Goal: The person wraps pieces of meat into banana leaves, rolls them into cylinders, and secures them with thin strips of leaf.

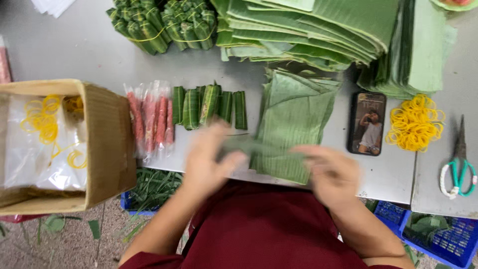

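Both hands closed on one long green leaf-wrapped roll (264,149), held level between them at the near table edge: left hand (209,159) pinching its left end with thumb and fingers, right hand (331,172) curled round the right end; both hands motion-blurred, so finger detail is unclear. Roll lies just over the near corner of a small stack of cut banana-leaf sheets (294,119), on the grey table (79,50). Left of that stack, a short row of finished leaf-wrapped rolls (209,105) lying side by side, and touching that row on its left, a few red sausages in clear plastic sleeves (149,119). Beyond them, at the far edge, two banded bundles of rolls (162,22) tied with yellow rubber bands. Large piles of folded banana leaf (318,30) fill the far centre and right. Right of the small stack, a phone (367,123) lying flat with its screen lit, then a loose heap of yellow rubber bands (416,123), then scissors with teal handles (459,164) near the right edge. At far left, an open cardboard box (107,144) holding a clear bag and more yellow bands. Below the table edge, blue plastic crates (438,239) with leaf scraps, and the person's dark red shirt (259,229)
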